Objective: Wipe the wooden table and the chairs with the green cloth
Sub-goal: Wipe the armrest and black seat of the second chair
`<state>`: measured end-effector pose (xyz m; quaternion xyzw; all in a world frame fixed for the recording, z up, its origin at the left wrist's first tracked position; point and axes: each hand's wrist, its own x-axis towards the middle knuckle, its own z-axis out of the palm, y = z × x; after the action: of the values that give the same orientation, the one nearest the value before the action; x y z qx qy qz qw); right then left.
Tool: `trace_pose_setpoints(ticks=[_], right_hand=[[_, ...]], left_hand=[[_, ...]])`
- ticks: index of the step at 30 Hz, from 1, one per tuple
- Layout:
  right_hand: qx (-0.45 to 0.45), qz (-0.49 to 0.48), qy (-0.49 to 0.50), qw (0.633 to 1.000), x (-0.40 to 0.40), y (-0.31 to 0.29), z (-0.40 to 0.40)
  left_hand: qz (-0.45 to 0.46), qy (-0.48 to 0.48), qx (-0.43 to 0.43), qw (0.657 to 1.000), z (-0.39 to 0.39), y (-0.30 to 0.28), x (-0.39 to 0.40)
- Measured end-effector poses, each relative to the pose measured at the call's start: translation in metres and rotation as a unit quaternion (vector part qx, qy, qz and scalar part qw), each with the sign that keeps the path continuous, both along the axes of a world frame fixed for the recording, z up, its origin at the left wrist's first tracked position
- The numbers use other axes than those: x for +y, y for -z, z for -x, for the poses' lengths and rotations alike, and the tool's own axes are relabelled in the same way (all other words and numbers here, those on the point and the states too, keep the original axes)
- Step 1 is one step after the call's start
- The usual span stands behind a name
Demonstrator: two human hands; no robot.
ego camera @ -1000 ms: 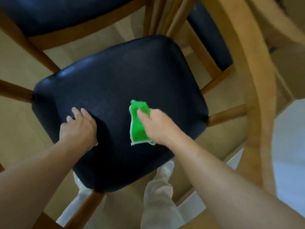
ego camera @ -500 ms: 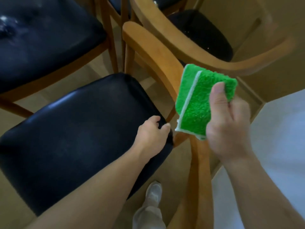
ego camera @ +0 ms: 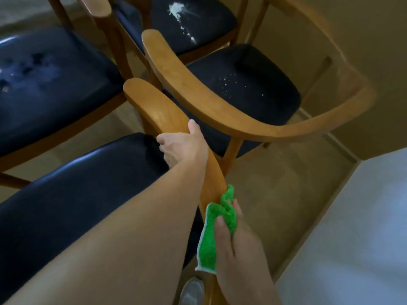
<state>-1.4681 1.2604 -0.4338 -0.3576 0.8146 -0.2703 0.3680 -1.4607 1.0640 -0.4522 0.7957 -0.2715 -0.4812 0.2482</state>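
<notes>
Chairs: nearest chair (ego camera: 72,183) has its curved wooden rail (ego camera: 158,111) gripped by left hand (ego camera: 182,146), fingers curled round it. Green cloth (ego camera: 217,227) is pressed to the rail's lower end, right hand (ego camera: 231,245) pinching it, thumb on top. Risk: bunched cloth slips off the narrow rail. White crumbs (ego camera: 182,16) on far seats still unwiped.

This looks like a home dining area. Several matching wooden armchairs (ego camera: 220,111) with curved backrests and dark padded seats (ego camera: 242,82) stand crowded together beyond the fingers (ego camera: 191,126), on a plain beige floor (ego camera: 275,190). White crumbs or powder (ego camera: 180,9) lie spilled on the farthest seat, well ahead of the fingers. A pale surface (ego camera: 352,227) lies to their right.
</notes>
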Motion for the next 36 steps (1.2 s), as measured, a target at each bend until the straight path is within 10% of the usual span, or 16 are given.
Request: trace_pose_setpoints(ticks=[7,17,25,30,36], right_hand=[[-0.167,0.147,0.088,0.971,-0.071,-0.035,0.06],[0.047,0.257,-0.092,0.961,-0.181,-0.034,0.074],[0.093,0.289,-0.045,0.952,-0.198,-0.043,0.085],[0.144,0.095,-0.171,0.97,-0.219,-0.012,0.086],[0.279,-0.026,-0.327,0.902,-0.247,0.019,0.097]], left_hand=[[0.005,0.028,-0.149,0.988,0.008,0.009,-0.002],[-0.041,0.046,-0.206,0.977,0.01,0.008,-0.008],[-0.02,0.052,-0.201,0.978,0.009,0.01,-0.008],[-0.021,0.045,-0.212,0.976,0.01,0.006,-0.006],[-0.018,0.042,-0.223,0.974,0.01,0.005,-0.003]])
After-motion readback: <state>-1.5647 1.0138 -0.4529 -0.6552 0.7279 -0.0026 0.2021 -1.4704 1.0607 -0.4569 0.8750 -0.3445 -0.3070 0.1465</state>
